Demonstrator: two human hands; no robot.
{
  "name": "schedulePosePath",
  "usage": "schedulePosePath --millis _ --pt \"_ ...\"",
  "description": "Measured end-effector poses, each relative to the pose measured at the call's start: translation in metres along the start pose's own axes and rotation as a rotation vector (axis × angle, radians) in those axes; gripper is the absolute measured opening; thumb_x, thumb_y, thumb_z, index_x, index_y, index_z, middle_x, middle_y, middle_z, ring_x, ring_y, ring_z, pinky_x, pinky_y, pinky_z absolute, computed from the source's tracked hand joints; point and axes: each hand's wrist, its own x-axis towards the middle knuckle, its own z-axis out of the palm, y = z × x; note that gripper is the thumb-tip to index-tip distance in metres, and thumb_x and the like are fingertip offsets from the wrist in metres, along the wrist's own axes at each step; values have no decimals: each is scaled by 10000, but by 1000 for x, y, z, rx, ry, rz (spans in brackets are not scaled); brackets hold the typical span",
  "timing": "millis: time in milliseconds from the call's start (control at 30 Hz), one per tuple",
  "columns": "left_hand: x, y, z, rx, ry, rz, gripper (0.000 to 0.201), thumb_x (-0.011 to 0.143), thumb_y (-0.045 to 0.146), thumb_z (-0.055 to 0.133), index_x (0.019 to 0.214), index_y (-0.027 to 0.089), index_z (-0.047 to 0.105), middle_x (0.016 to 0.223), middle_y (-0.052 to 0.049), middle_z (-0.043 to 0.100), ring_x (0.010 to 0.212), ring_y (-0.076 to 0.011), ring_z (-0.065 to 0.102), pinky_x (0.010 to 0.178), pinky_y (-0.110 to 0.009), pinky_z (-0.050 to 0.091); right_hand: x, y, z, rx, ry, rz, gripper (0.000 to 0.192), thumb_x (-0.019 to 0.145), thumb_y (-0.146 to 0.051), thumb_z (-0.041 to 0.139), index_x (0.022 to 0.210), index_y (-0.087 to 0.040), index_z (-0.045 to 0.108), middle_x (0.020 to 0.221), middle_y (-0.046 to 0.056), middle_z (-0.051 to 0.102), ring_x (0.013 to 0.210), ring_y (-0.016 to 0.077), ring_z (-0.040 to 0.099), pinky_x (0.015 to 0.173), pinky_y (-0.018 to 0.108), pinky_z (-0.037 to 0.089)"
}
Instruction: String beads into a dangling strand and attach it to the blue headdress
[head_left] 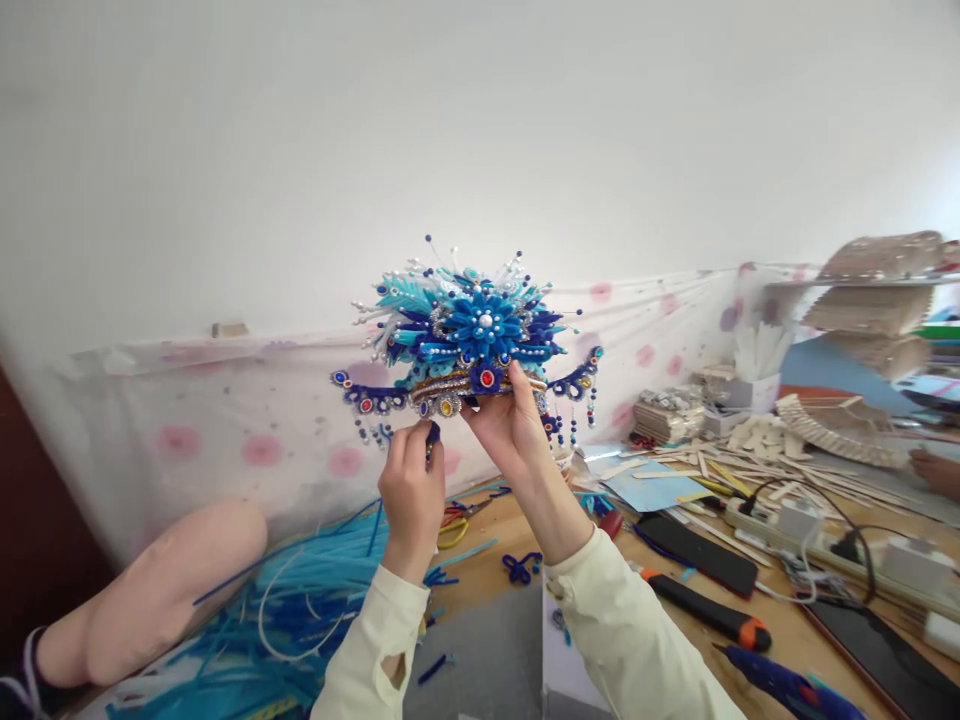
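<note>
A blue and turquoise ornamental headdress (469, 335), with a big flower, pearl pins, red gems and hanging bead tassels, is held up in front of the white wall. My right hand (510, 425) grips its lower middle band from below. My left hand (411, 490) pinches a small dark blue piece (433, 436) just under the headdress's left wing. Both arms wear pale yellow sleeves.
A wooden table (495, 560) carries a heap of blue strips (315, 600), scissors (454, 525), a box cutter (709, 610), a glue gun (787, 690), a power strip (787, 525), wooden sticks (757, 450). A mannequin head (157, 590) lies at left. Another person's hand (937, 470) rests far right.
</note>
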Motion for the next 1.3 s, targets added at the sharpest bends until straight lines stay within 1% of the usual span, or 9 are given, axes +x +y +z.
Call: schedulePosePath --millis 233,433,567,733,833,967,1100,1200,1300 --pt "-6 -15 1 -229 39 -264 403 747 282 705 1108 186 552 1049 -124 720 763 -188 716 696 -315 582 2 1 -9 39 9 18 102 874 -361 646 824 -282 687 849 -42 774 876 185 687 853 372 544" --pt "-7 -23 -1 -374 -46 -392 439 765 392 705 1118 160 584 1138 -168 704 869 -222 730 780 -356 589 2 -2 -7 51 -21 -2 108 901 -347 623 861 -283 700 863 -44 774 880 167 684 863 353 540" --pt "-2 -24 -1 -445 -153 -431 470 884 524 518 1122 134 625 1134 -188 710 911 -246 735 840 -396 580 1 -7 -5 32 -25 -16 88 892 -345 638 900 -295 710 866 -45 776 897 180 685 863 367 538" --pt "0 -25 -5 -326 -100 -385 618 787 394 687 1337 186 500 1358 -180 579 1101 -254 659 940 -382 525 0 -9 -2 7 -35 -24 117 902 -354 619 900 -289 716 885 -33 780 900 189 688 862 375 540" --pt "-2 -18 -8 -231 -66 -319 611 791 358 684 1353 214 489 1387 -148 549 1153 -254 614 1021 -405 463 -1 -8 -1 12 -48 -24 151 924 -344 582 905 -282 718 899 -30 782 906 183 686 866 372 540" --pt "2 -8 0 -165 -71 -293 508 742 312 718 1215 176 590 1311 -173 586 1211 -317 557 1066 -480 394 -3 -5 2 33 -67 -17 167 934 -322 563 871 -285 714 860 -46 775 907 170 682 873 358 537" --pt "14 -6 15 -263 -215 -362 295 764 371 694 961 153 671 962 -144 714 916 -282 682 836 -420 521 -5 -2 4 39 -85 -11 161 923 -319 576 843 -282 712 851 -36 772 932 185 679 905 382 526" --pt "16 -8 12 -416 -331 -440 387 798 501 639 919 138 694 796 -107 726 731 -218 686 723 -348 530 -7 -4 4 35 -89 -18 170 929 -314 565 856 -280 715 866 -29 775 943 185 679 910 385 525" --pt "8 -11 -4 -565 -411 -523 482 720 580 702 876 124 718 746 -97 725 732 -201 686 746 -325 528 -7 -8 2 34 -91 -31 169 930 -332 566 872 -281 716 902 -28 776 950 180 677 897 376 530"
